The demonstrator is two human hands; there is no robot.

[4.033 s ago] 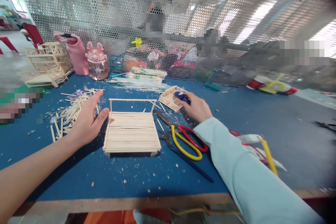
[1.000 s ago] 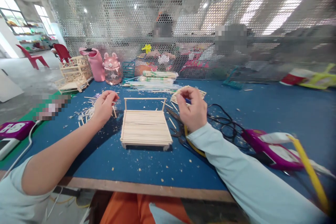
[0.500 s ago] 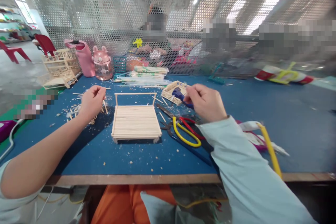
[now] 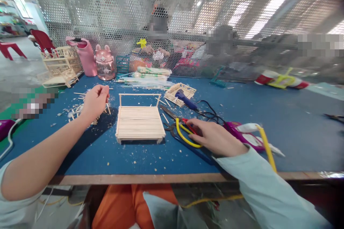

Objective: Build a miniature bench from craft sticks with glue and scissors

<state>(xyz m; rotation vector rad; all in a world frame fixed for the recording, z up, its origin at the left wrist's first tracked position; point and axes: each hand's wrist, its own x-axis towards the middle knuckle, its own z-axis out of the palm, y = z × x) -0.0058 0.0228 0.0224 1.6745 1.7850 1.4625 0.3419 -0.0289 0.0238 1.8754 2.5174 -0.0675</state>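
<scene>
My left hand [image 4: 95,102] is closed in a pinch, with the tip of a thin wooden stick [image 4: 111,88] showing past the fingertips. It is held over a scatter of stick offcuts [image 4: 76,111]. Right of it stands a small bench-like piece made of wooden sticks [image 4: 141,123], with an upright frame along its back. My right hand [image 4: 217,136] reaches over scissors with red and yellow handles [image 4: 180,136], thumb and fingers apart at the handles. Blue-handled cutters [image 4: 188,148] lie partly under them. A blue corded tool [image 4: 186,99] rests against a small stick frame [image 4: 176,89].
Behind are packs of sticks [image 4: 153,73], a pink bottle [image 4: 87,57], a clear cup with ears [image 4: 105,66] and a larger stick model [image 4: 60,66]. A purple and white tool [image 4: 244,132] lies at right. Perforated metal mesh [image 4: 107,14] borders the table; people sit beyond it.
My right hand has left the blue tool and moved down toward me, to the scissor handles. The blue tool stays by the small frame. My left hand has barely moved.
</scene>
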